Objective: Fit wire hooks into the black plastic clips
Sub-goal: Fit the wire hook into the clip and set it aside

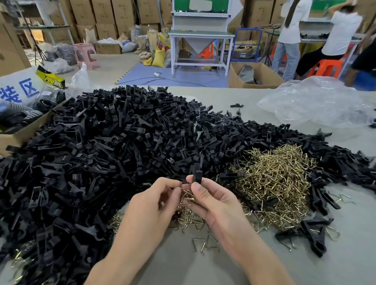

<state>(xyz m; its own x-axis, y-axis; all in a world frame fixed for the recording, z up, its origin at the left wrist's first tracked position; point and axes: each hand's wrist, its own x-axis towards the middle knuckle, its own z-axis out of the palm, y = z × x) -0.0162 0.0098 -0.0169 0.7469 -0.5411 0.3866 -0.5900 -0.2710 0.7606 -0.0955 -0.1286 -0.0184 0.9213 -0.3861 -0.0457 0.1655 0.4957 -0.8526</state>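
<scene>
A huge heap of clips [114, 147] covers most of the grey, matte table [216, 279]: flat, matte black plastic pieces with slotted, angular bodies, tangled at every angle. Against the heap's right side, and ringed by it, lies a pile of hooks [276, 178], thin brass-coloured wire bent into sharp triangular shapes, shiny and matted together like a nest.

At the near edge of the heap, both hands meet over the table. The right hand [217, 210] pinches one clip [196, 175] between thumb and fingertips, holding it upright so its squared top stands above the knuckles. The left hand [155, 207] has its fingers curled, with thumb and forefinger tips pressed to the lower end of that clip. A small bunch of hooks [186, 197] glints between the two hands; it seems gripped in the left fingers, though how far any wire sits in the clip is hidden.

Nearer than the heap, a few loose hooks [206, 245] lie flat on the bare tabletop. Off the heap's near right corner rest several fitted clips [312, 237], with wire loops jutting from them.

Beyond the heap's far right edge sits a crumpled clear plastic bag [316, 103], glossy and wrinkled. At the heap's left edge stands a brown cardboard box [2, 141] with ribbed black parts inside
</scene>
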